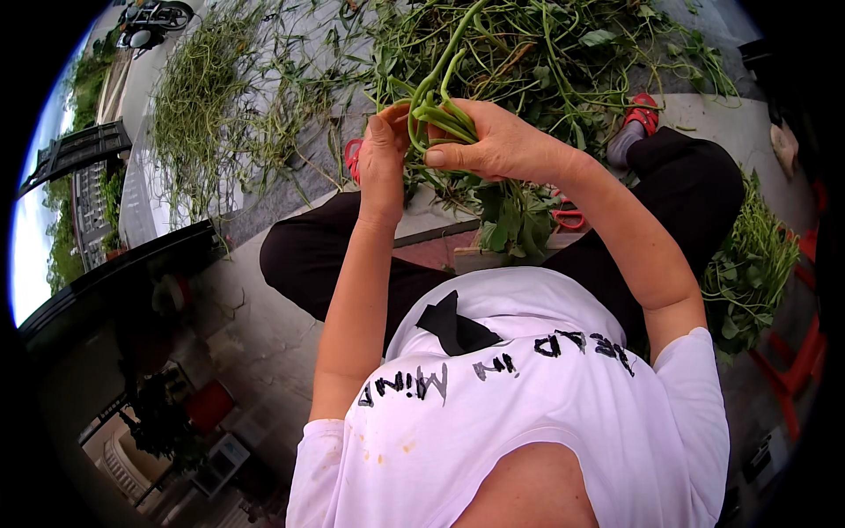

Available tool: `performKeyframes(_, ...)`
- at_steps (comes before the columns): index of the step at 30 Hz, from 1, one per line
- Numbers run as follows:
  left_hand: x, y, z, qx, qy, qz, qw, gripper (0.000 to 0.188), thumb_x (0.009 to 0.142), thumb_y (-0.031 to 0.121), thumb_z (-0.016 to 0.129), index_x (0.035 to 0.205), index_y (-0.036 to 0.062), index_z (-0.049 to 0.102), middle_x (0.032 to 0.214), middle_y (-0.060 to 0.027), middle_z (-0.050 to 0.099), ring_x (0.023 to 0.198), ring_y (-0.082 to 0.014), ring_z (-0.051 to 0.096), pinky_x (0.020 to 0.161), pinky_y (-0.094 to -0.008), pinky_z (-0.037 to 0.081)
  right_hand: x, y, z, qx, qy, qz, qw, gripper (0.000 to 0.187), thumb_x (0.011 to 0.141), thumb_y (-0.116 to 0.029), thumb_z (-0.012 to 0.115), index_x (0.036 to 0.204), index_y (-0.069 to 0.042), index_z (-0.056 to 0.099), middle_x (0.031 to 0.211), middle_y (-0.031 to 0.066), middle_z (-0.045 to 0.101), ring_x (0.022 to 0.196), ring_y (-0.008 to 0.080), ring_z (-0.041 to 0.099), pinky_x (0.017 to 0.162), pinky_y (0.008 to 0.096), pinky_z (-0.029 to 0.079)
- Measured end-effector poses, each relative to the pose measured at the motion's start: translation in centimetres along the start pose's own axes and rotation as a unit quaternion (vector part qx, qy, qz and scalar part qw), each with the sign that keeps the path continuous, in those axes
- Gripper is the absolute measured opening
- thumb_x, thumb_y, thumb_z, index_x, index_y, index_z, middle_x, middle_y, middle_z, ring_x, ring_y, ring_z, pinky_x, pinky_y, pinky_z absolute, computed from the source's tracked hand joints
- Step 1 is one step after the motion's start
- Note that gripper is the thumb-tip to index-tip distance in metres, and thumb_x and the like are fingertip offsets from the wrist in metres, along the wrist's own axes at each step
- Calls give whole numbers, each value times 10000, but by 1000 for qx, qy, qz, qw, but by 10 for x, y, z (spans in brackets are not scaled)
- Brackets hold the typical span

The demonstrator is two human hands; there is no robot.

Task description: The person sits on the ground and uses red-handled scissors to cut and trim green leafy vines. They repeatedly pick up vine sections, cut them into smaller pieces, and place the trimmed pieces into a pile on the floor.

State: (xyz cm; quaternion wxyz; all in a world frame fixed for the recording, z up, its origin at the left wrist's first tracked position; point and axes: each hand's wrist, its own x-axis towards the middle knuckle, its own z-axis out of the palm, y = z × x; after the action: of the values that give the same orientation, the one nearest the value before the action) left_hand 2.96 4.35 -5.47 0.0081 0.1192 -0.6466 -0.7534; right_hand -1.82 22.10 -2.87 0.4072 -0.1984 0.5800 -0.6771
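Observation:
My right hand [497, 141] is closed round a bunch of cut green stems [447, 121], its thumb pressed along their near side. Green leaves [515, 224] hang below that hand, apparently from the same bunch. My left hand [385, 154] is close beside it, with thumb and fingers pinched at a long, curving vine stem [440, 66]; the fingertips are partly hidden. This stem loops up past both hands toward the heap of leafy vines [546, 70] in front of me.
Loose thin stems [202, 106] are spread over the ground at the left. Red scissor-like handles [568, 217] show between my legs. More greens [748, 264] lie beside my right knee, near a red plastic stool [797, 361]. A motorcycle [158, 16] stands far left.

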Motion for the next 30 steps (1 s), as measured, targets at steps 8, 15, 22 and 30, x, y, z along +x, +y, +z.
performKeyframes(8, -35, 4, 9, 317, -155, -52, 934, 318, 974, 263, 494, 777, 15, 513, 576, 28, 489, 508, -105, 433, 480, -270, 358, 16, 37, -45, -632, 298, -88, 710, 257, 774, -90, 602, 1022, -83, 533, 761, 149, 649, 754, 348, 645, 636, 433, 523)
performKeyframes(15, -56, 41, -20, -148, -108, -259, 948, 317, 1001, 294, 408, 760, 91, 441, 527, 67, 273, 392, -26, 223, 351, -196, 178, -6, 78, -205, -518, 527, 16, 674, 335, 918, -371, 561, 1091, -92, 633, 892, 107, 655, 799, 258, 633, 715, 393, 516)
performKeyframes(22, -18, 57, -18, -212, -79, -230, 947, 300, 1000, 319, 415, 809, 93, 466, 548, 68, 300, 411, -28, 246, 374, -198, 183, 13, 25, -25, -305, 86, -155, 936, 235, 861, -153, 651, 1074, -55, 636, 821, 56, 631, 770, 175, 606, 703, 320, 487)
performKeyframes(30, 6, 44, -20, -222, -78, -140, 962, 490, 996, 441, 339, 1126, 1, 510, 838, -62, 548, 804, -183, 544, 710, -304, 451, 7, 27, 10, -387, 95, -203, 895, 258, 812, -275, 664, 872, -33, 600, 800, 152, 619, 773, 368, 598, 666, 413, 489)
